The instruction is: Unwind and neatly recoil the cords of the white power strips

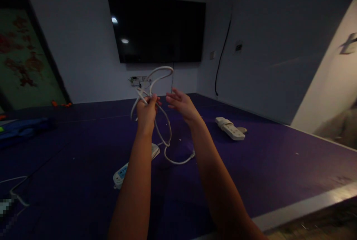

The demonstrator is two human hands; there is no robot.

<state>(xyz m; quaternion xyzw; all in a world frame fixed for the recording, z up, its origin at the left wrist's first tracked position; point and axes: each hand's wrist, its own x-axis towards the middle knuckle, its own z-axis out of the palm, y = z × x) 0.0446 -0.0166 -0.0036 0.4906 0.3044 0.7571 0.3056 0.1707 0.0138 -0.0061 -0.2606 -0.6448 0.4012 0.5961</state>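
Note:
My left hand [147, 110] is closed around loops of a white power cord [170, 128], which stick up above the fist and hang below it. To the right of the loops, my right hand [181, 103] is in the air with its fingers apart, holding nothing. The cord's lower part curves over the purple surface toward my right forearm, where its end is partly hidden. Under my left forearm lies a white power strip [119, 175] with a blue socket face, its middle covered by the arm.
A second white power strip [230, 128], its cord wrapped round one end, lies on the purple surface [259, 169] at right. Blue cloth [28, 126] and a thin white cable [18, 195] lie at left. A black TV [158, 28] hangs on the wall; a black cable [223, 50] dangles beside it.

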